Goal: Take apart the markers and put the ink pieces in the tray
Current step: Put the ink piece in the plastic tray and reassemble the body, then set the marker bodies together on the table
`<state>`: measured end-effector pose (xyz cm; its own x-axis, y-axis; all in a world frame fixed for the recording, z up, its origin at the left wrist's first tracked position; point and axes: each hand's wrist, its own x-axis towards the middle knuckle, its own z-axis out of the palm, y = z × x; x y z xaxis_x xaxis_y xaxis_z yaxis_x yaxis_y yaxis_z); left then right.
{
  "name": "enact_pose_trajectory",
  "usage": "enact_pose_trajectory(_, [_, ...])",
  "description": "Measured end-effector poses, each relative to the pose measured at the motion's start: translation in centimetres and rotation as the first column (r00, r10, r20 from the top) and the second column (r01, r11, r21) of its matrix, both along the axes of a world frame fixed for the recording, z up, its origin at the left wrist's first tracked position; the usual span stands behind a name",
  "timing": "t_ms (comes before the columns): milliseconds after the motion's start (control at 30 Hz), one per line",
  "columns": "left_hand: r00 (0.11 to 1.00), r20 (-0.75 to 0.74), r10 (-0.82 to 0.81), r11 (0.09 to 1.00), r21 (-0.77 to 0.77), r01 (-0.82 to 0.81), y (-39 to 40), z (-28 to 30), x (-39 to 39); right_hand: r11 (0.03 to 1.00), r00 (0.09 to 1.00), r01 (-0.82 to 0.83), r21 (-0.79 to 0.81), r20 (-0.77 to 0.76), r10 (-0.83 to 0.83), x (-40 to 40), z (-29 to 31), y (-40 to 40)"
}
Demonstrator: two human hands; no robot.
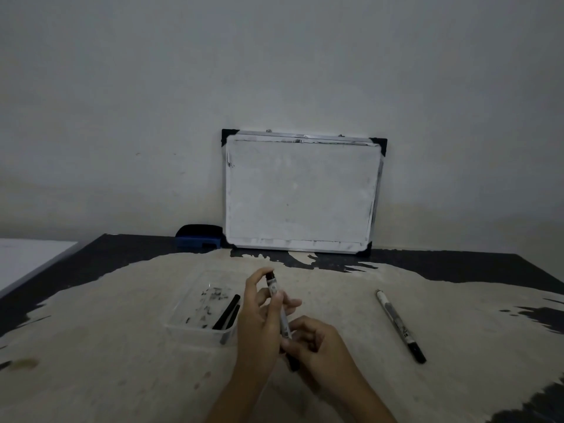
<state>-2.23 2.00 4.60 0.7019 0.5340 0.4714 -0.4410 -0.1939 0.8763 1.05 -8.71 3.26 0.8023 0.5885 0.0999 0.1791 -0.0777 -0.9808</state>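
Right now my left hand has its fingers wrapped around the upper barrel of a marker, thumb pressed on the printed label, and the dark far end pokes out above my fingertips. My right hand pinches the near end of that same marker, fingers clamped tight where the black cap end sticks out below. So both hands are closed on one marker, held tilted above the table, near the middle of its front half.

Just left of my left hand sits the clear tray, smudged with ink, and two black ink pieces lean side by side along its right wall. Well off to the right, a second marker lies flat on the pale worn patch of the surface, black cap pointing toward the front edge, untouched.

Further out, at the back edge, a whiteboard leans upright against the wall, and a blue eraser rests just beside its lower left corner. The light is dim, so finer print on the label is unreadable.
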Motion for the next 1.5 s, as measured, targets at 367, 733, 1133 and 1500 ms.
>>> enact_pose_trajectory(367, [0.899,-0.369,0.237,0.87,0.492,-0.027,0.6,-2.5,0.3,0.638,0.664,0.726,-0.256,0.499,-0.556,3.3,0.0,-3.5])
enact_pose_trajectory(733, [0.729,-0.551,0.407,0.631,0.746,0.211,1.6,-4.3,0.9,0.178,0.562,0.818,-0.547,0.692,-0.452,5.0,-0.4,-6.2])
enact_pose_trajectory(1133, [0.719,-0.566,0.404,0.615,0.75,0.245,1.7,-4.7,1.1,0.234,0.502,0.856,-0.46,0.637,-0.585,5.3,-1.1,-6.5])
enact_pose_trajectory(1500, [0.726,-0.562,0.395,0.619,0.747,0.241,1.8,-5.0,1.1,0.394,0.499,0.867,-0.306,0.553,-0.667,5.3,-2.0,-5.6])
